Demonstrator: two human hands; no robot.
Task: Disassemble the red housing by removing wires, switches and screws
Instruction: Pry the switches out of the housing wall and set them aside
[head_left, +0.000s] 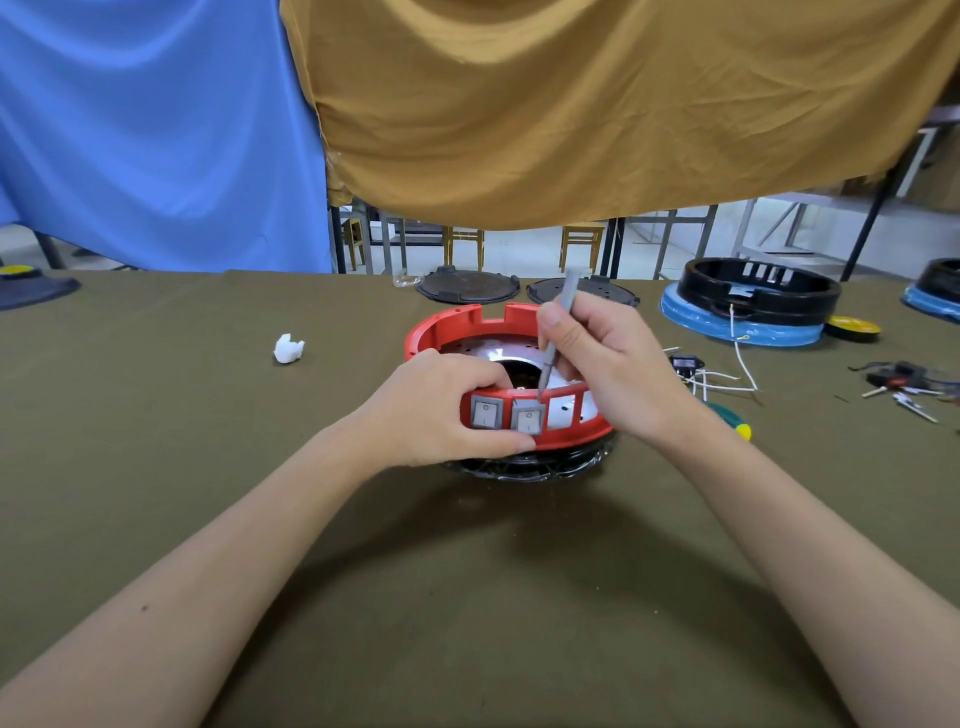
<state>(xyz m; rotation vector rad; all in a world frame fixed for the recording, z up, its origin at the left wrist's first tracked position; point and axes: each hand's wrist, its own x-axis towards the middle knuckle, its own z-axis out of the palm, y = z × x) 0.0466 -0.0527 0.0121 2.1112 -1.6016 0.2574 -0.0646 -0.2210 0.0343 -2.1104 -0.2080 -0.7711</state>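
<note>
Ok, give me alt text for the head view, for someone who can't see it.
A person's right hand holds a thin grey tool with its tip at the top edge of a grey switch in the red housing, while the left hand grips the housing's rim beside a second grey switch. Everything sits on an olive-green table.
</note>
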